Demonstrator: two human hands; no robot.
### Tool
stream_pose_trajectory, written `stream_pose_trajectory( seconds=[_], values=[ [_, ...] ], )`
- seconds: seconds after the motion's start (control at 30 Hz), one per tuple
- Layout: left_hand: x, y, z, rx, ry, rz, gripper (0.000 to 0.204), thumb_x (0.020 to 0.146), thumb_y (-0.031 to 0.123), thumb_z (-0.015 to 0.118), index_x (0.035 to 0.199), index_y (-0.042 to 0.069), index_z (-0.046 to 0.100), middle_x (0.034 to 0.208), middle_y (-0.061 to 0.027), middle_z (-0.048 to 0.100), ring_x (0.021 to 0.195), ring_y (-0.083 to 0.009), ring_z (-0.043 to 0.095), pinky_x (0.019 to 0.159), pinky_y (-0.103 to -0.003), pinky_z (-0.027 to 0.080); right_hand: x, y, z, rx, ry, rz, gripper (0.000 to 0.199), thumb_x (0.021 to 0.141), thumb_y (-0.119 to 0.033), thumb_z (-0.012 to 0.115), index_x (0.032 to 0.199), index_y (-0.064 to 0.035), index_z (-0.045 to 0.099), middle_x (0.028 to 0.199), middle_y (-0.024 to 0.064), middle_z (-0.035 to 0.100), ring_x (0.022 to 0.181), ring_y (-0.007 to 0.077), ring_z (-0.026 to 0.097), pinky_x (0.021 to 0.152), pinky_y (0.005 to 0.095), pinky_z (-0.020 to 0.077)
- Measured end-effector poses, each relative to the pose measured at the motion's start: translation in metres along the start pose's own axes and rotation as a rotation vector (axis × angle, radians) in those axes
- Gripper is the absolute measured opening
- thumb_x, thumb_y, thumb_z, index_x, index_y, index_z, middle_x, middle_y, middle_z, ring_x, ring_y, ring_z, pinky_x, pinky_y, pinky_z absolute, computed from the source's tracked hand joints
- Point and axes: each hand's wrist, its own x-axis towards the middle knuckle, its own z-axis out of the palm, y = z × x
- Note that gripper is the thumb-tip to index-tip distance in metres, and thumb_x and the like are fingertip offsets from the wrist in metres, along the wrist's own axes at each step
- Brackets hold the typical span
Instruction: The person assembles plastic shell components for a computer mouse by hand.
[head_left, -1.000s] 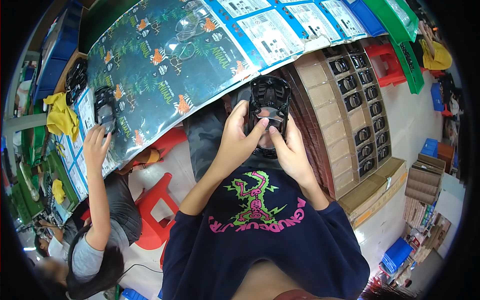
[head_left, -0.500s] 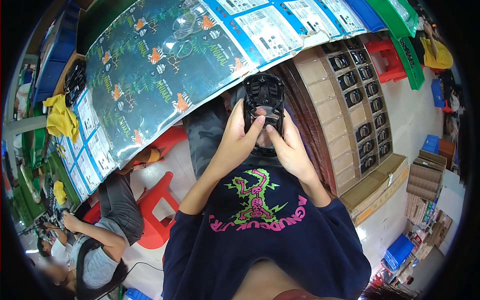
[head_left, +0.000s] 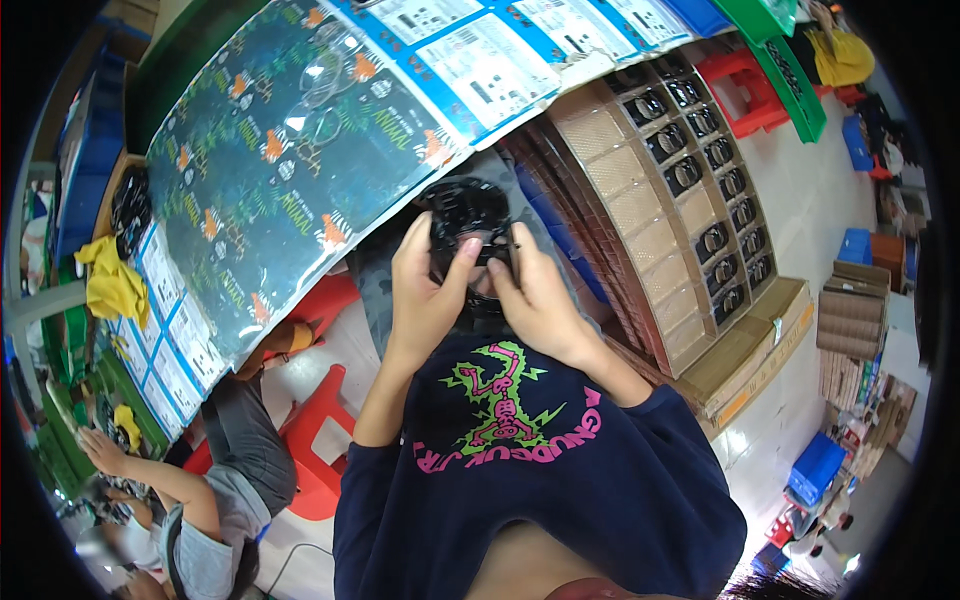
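Over my lap, I hold a black plastic toy car body (head_left: pixel 468 205) with both hands. It is slightly blurred, with a shiny, clear-looking section near its middle. My left hand (head_left: pixel 425 285) wraps around its left side, thumb pressed on top. On the opposite side, my right hand (head_left: pixel 540 295) grips it, thumb also on the upper surface near the other thumb. Most fingertips are hidden beneath the car body. To the right, a divided cardboard tray (head_left: pixel 622 210) carries several similar small black car parts (head_left: pixel 683 175) in its compartments.
A table with a patterned dark sheet (head_left: pixel 300 170) under clear film lies ahead and left, its edge close to my hands. A cardboard box (head_left: pixel 750 350) sits below the tray. Red stools (head_left: pixel 320 440), a green bin (head_left: pixel 800 110) and a seated person (head_left: pixel 210 500) are nearby.
The view has shifted, so the table and tray appear farther left. My hands and the car body have moved left, still gripped. The seated person's hand has moved.
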Motion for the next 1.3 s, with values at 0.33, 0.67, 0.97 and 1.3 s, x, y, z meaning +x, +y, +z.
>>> stream_pose_trajectory(
  seconds=[0.33, 0.67, 0.97, 1.3],
  values=[
    [-0.009, -0.004, -0.013, 0.183, 0.134, 0.111, 0.020, 0.078, -0.001, 0.060, 0.097, -0.002, 0.054, 0.088, -0.0034, 0.055, 0.078, -0.0100, 0.051, 0.070, -0.023, 0.042, 0.010, 0.026, -0.029, 0.338, -0.541, -0.149, 0.038, 0.081, -0.001, 0.054, 0.114, 0.0028, 0.035, 0.107, 0.0142, 0.051, 0.096, 0.0211, 0.055, 0.080, 0.0308, 0.0423],
    [-0.014, 0.025, -0.293, 0.595, 0.593, -0.082, 0.016, 0.081, 0.016, 0.061, 0.072, 0.005, 0.054, 0.064, 0.0049, 0.049, 0.054, -0.0034, 0.039, 0.048, -0.020, 0.028, 0.025, 0.251, -0.321, -0.362, 0.891, -0.106, 0.027, 0.082, -0.002, 0.043, 0.107, 0.0036, 0.050, 0.105, 0.0133, 0.054, 0.095, 0.0201, 0.053, 0.085, 0.0305, 0.0429],
    [-0.015, 0.033, -0.320, 1.847, 1.055, 0.073, 0.039, 0.072, 0.024, 0.060, 0.100, -0.003, 0.053, 0.089, -0.0215, 0.053, 0.086, -0.0357, 0.052, 0.073, -0.044, 0.041, 0.043, 0.248, -0.341, -1.379, 0.782, 0.376, 0.046, 0.068, -0.015, 0.061, 0.108, 0.0038, 0.048, 0.105, 0.0246, 0.054, 0.100, 0.0368, 0.050, 0.088, 0.0420, 0.0380],
    [0.083, 0.020, -0.139, 1.189, 0.339, 0.607, 0.026, 0.073, 0.014, 0.062, 0.095, 0.002, 0.053, 0.097, -0.0145, 0.052, 0.092, -0.0309, 0.050, 0.081, -0.039, 0.038, 0.023, 0.170, -0.359, -1.219, 0.904, 0.096, 0.048, 0.067, -0.016, 0.067, 0.107, -0.0047, 0.043, 0.086, 0.0198, 0.059, 0.080, 0.0362, 0.058, 0.069, 0.0417, 0.0449]
  ],
)
